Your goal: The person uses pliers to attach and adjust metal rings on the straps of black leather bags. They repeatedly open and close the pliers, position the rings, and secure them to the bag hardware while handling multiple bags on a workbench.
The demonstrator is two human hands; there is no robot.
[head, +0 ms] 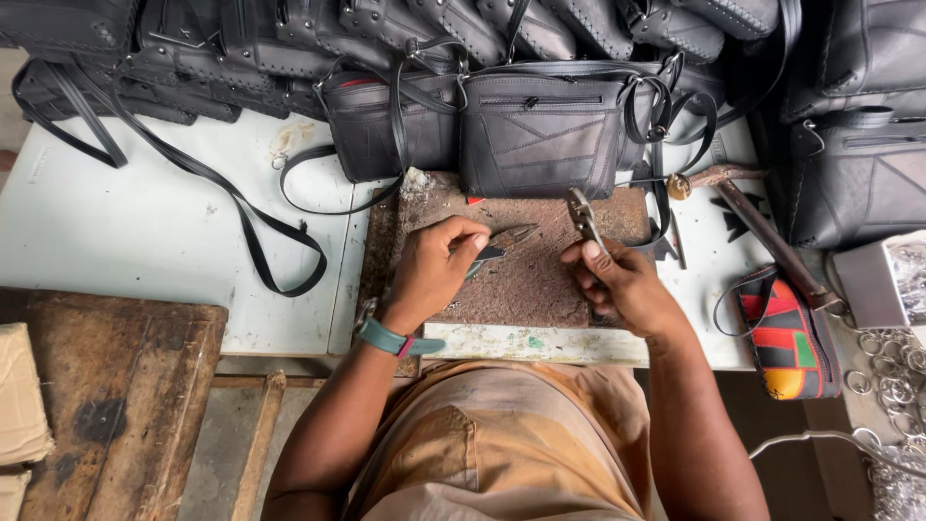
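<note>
Head view: both hands grip pliers (502, 241) over board (540, 280), bags (540, 135) shut

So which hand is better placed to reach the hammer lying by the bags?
Probably the right hand: the hammer lies on its side of the brown work board, while the left hand is farther away. Both hands already hold pliers.

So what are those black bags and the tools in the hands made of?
The black bags look like leather or a leather-like sheet: matte, with stitched panels and soft folds. I can't tell which. The pliers in the left hand and the right hand look like metal: grey, dull-shiny jaws. The board beneath looks like worn, pitted brown wood.
</note>
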